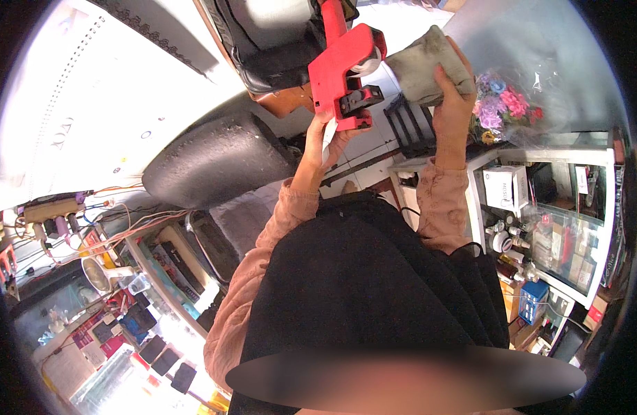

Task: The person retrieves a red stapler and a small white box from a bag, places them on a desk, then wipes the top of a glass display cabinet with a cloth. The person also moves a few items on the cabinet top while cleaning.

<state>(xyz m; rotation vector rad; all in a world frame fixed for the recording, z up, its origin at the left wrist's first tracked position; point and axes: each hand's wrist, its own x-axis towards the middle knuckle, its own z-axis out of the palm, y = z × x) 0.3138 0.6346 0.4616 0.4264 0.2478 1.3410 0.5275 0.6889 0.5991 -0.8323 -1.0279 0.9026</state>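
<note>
A red price label gun with a white roll in its side is held up in front of me. My left hand grips its lower end, and a narrow white strip runs down beside the fingers. To the right of the gun, my right hand is closed on a folded grey-green cloth, its thumb pressed across the front. The cloth's left edge is close to the gun; I cannot tell whether they touch.
A black padded chair stands left of my arms. Artificial flowers in clear wrapping are at the right, above a white-framed glass cabinet holding boxes and small bottles. Loose cables cross the left side above a cluttered glass counter.
</note>
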